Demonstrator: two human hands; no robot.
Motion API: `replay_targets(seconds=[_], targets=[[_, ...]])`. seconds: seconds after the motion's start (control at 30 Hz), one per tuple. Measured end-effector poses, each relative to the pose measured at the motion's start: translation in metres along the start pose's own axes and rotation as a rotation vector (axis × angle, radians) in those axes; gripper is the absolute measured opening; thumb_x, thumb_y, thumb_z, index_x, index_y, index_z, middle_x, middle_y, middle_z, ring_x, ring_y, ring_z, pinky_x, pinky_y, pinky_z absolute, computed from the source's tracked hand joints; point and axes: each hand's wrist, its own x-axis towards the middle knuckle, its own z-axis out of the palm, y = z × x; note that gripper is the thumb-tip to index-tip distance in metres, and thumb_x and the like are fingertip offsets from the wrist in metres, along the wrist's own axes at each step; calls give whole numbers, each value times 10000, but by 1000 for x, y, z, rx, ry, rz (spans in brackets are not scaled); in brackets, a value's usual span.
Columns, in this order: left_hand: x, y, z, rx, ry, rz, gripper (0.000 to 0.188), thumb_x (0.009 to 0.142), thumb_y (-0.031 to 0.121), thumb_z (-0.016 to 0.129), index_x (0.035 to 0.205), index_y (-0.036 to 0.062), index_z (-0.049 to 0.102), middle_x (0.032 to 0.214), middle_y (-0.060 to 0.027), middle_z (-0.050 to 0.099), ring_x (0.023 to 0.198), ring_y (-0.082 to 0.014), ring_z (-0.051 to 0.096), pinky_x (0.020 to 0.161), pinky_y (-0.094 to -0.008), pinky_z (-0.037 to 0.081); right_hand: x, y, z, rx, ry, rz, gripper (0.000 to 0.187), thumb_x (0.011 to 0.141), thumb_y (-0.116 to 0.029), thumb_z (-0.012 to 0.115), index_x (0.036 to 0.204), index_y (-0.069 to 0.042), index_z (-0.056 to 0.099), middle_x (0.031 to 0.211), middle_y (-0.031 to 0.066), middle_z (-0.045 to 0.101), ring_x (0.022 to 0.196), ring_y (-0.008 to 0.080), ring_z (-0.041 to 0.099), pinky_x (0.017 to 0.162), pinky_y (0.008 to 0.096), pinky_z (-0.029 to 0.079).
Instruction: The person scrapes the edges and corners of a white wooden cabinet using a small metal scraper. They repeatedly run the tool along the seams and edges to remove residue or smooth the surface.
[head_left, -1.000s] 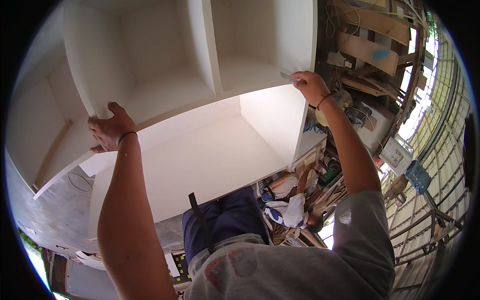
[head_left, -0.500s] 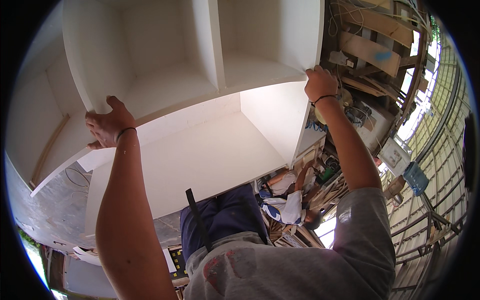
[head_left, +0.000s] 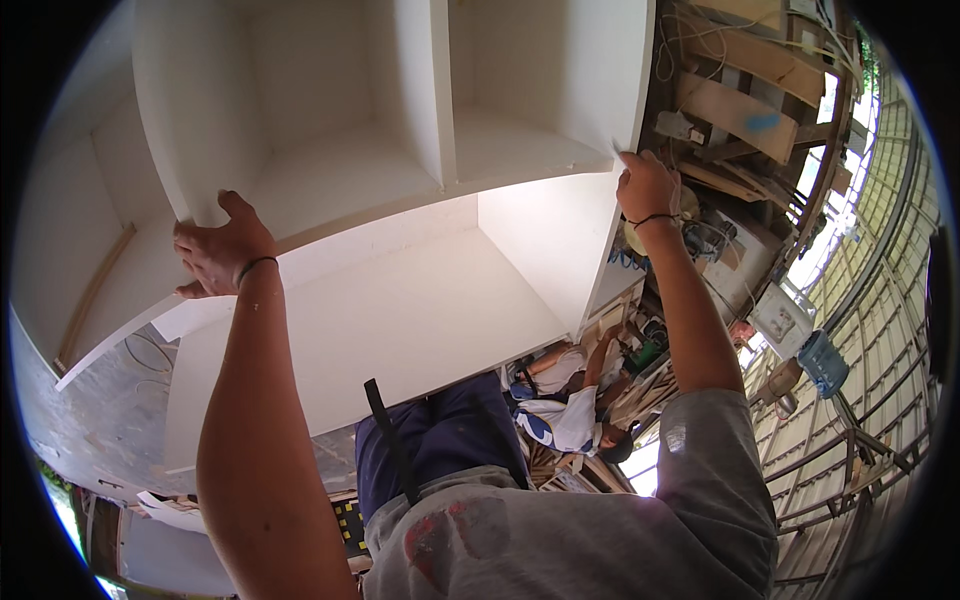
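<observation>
A white cabinet [head_left: 330, 185] with open compartments stands before me, an upright divider [head_left: 440, 95] between its upper two. At its left corner my left hand [head_left: 225, 245] grips the side panel, thumb up on the shelf side and fingers around the outer face. My right hand [head_left: 650, 190] is closed at the right corner, thumb side against the panel edge. A small greyish sliver [head_left: 617, 148] shows at its fingertips; what it is I cannot make out. Below the shelf lies a wide white panel [head_left: 380, 320], reaching to my legs.
Another white cabinet part [head_left: 100, 250] with a thin wooden strip [head_left: 95, 295] stands at the left. Timber boards [head_left: 745, 115] and cables crowd the right side. Beyond my legs, a person [head_left: 565, 425] sits low among wood pieces. A blue water jug [head_left: 823, 362] is at the far right.
My right hand has shifted slightly down and right at the corner, its fingers more curled. My left hand keeps its hold. The view has moved a little.
</observation>
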Motion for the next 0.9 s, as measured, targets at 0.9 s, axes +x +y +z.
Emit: replay_targets(seconds=[0.9], targets=[[-1,0,0,-17,25,9,685,821,568,518,1255,42,453,1197,-79,546,1165,-259,549,1087,-639,139,7,-15,14,-35,-42,130,242,795,-142,598,1017,-145,696,918,64,638,889,263,639,786,461,470]])
